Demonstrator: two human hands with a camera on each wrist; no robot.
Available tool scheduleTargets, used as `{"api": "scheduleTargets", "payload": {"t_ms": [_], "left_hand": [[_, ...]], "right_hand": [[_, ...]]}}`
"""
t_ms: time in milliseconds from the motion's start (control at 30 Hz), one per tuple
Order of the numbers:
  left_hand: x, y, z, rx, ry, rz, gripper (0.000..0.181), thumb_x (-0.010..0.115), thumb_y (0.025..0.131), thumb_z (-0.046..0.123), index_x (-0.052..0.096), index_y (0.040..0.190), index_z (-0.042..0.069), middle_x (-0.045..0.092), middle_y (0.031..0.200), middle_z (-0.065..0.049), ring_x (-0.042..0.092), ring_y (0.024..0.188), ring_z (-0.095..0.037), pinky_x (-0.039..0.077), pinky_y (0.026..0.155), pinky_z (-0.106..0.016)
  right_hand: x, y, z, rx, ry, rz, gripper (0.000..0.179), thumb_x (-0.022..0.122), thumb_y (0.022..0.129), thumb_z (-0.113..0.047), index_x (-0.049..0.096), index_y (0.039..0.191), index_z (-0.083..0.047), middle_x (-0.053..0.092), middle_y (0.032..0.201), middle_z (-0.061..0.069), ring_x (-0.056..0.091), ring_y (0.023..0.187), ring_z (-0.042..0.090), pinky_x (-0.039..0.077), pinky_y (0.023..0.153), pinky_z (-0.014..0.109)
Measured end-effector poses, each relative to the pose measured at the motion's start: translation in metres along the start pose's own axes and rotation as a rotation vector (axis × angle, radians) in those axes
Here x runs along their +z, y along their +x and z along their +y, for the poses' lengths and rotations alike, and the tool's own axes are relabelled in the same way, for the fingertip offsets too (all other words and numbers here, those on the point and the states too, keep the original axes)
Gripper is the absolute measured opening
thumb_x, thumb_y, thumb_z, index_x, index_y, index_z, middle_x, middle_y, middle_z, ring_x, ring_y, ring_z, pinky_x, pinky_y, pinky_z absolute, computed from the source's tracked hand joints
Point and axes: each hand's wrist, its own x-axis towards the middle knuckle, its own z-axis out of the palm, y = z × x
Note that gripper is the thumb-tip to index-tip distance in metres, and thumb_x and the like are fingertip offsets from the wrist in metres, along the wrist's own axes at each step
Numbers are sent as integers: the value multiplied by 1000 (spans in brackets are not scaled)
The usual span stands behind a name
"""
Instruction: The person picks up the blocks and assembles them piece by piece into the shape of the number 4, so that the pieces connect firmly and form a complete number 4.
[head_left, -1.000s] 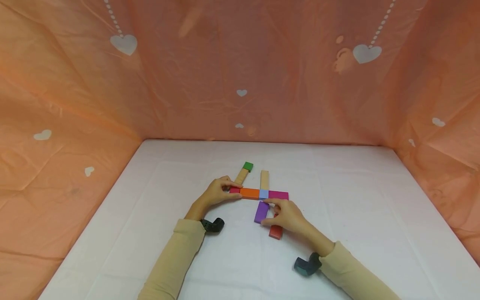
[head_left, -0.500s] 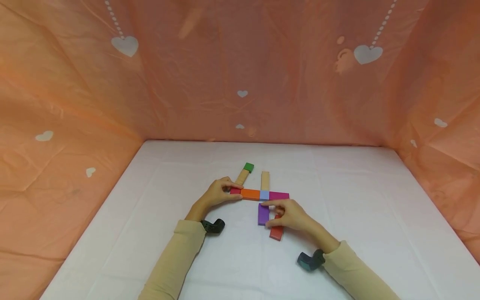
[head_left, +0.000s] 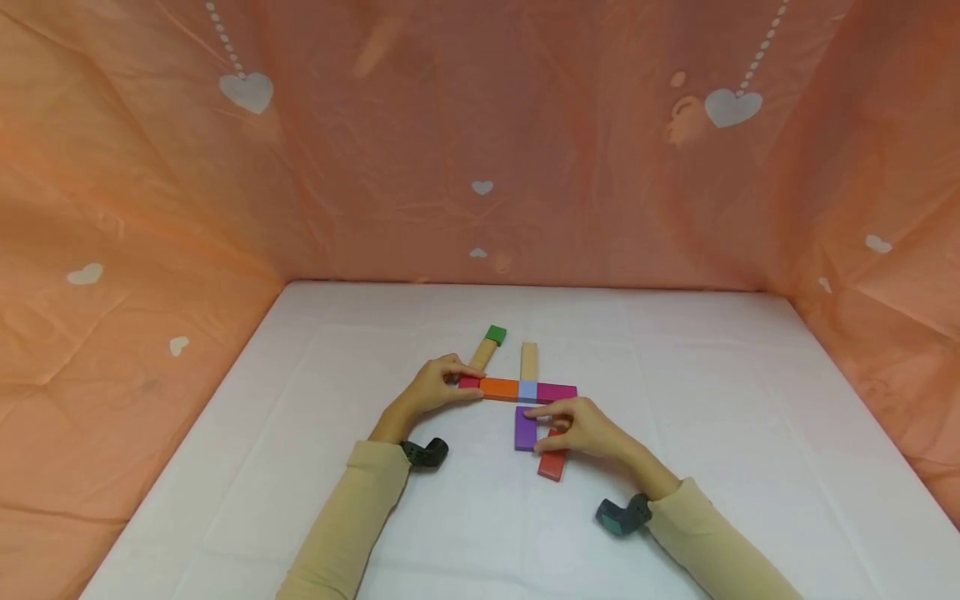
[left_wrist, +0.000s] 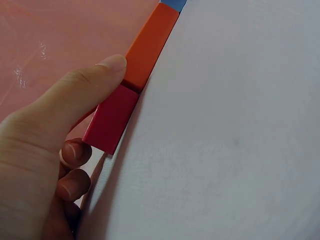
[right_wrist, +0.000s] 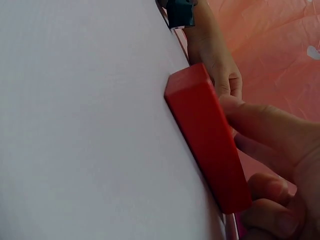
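Observation:
Flat wooden blocks form a row in the head view: a crimson block [head_left: 468, 382], an orange block [head_left: 499, 389], a light blue block [head_left: 528, 390] and a magenta block [head_left: 557, 392]. My left hand [head_left: 437, 383] pinches the row's left end, thumb and forefinger tips where crimson meets orange. Just in front of the light blue block lies a purple block [head_left: 525, 429]. My right hand [head_left: 581, 427] pinches that purple block, forefinger at its far end and thumb at its near right corner. Under the right hand lies a red block [right_wrist: 205, 140], partly covered in the head view.
Two plain wooden blocks extend behind the row, one slanted block [head_left: 483, 354] and one straight block [head_left: 529, 360]. A green block [head_left: 496, 335] sits at the slanted one's far end. Orange curtains [head_left: 480, 125] with hearts enclose the white tabletop [head_left: 675, 375].
The purple block has turned from slanted to straight and slid slightly toward me, with the right hand holding it. The left hand and the row have stayed in place.

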Motion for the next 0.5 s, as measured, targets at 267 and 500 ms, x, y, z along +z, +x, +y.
{"api": "scheduleTargets", "payload": {"t_ms": [267, 500], "left_hand": [[0, -1, 1, 5, -1, 3, 31, 81, 77, 21, 75, 106, 11, 55, 82, -7, 42, 78, -13, 32, 68, -20], [0, 0, 0, 7, -6, 3, 30, 81, 77, 19, 76, 106, 11, 56, 83, -8, 42, 78, -13, 33, 68, -20]], "right_hand": [[1, 0, 0, 29, 15, 5, 44, 80, 77, -19, 69, 117, -5, 31, 61, -5, 34, 58, 4, 28, 55, 19], [2, 0, -2, 43, 10, 6, 43, 80, 78, -20, 70, 117, -5, 30, 59, -5, 33, 56, 4, 27, 55, 19]]}}
